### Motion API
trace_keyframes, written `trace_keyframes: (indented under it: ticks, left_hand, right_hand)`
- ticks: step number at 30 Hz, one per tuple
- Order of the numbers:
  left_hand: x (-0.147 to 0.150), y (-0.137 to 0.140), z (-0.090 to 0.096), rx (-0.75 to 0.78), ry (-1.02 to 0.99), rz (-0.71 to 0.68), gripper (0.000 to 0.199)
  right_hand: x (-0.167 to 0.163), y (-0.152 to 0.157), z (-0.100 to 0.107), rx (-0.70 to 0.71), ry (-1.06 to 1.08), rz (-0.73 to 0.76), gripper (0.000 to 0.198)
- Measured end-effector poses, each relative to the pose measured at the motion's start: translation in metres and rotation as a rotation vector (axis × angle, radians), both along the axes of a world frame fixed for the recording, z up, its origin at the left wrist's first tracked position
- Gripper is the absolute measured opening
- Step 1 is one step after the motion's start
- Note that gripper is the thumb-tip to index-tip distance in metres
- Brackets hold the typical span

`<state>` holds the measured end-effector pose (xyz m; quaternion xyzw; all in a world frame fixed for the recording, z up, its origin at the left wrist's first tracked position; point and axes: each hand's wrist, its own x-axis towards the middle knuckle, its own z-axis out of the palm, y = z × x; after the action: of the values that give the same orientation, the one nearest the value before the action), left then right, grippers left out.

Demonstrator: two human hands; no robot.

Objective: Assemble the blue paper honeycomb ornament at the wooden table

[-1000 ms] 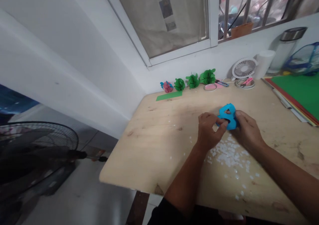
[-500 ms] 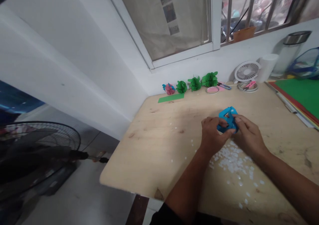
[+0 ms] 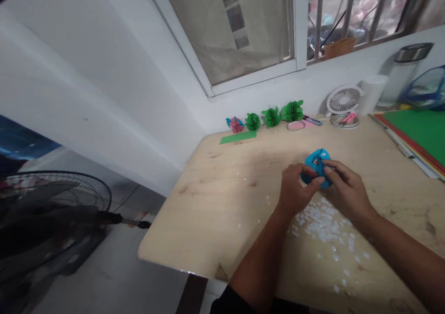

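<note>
Both hands are at a blue folded paper piece (image 3: 314, 158), held just above the wooden table (image 3: 215, 198). My left hand (image 3: 296, 184) grips its near left side between thumb and fingers. From the right, my right hand (image 3: 346, 182) pinches the paper's edge, thumb and fingertips close together. A small white patch shows on the upper part of the blue paper. Many small white paper bits (image 3: 321, 221) lie scattered on the table below and between my forearms. My fingers cover part of the paper's near side.
Green paper honeycomb figures (image 3: 271, 117) and a pink and blue one (image 3: 237, 124) line the wall behind a green strip (image 3: 238, 137). Farther right are a cutter (image 3: 313, 120), a small white fan (image 3: 345, 100), a bottle (image 3: 399, 75) and stacked coloured paper (image 3: 419, 126).
The fingers of both hands have shifted slightly on the blue paper, the right hand's fingertips moving a little. The blue paper stays in nearly the same place.
</note>
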<state>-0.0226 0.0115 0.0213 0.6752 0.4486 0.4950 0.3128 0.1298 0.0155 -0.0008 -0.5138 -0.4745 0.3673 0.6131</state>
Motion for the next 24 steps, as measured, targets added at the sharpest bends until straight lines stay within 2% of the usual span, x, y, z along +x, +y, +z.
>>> trace_keyframes:
  ticks: [8,14,24]
  left_hand:
    - [0.0000,0.0025,-0.0011,0.020,-0.102,0.015,0.006]
    - [-0.0001,0.0042,-0.0011,0.034,-0.147,0.077,0.006]
    - [0.0011,0.0031,-0.0078,0.225,0.004,0.214,0.010]
  right_hand:
    - [0.0008,0.0008,0.0006,-0.015,0.005,-0.003,0.035]
    - [0.0023,0.0015,0.0002,-0.006,-0.004,0.004,0.034]
    - [0.0053,0.0030,-0.0052,-0.011,0.012,0.012,0.029]
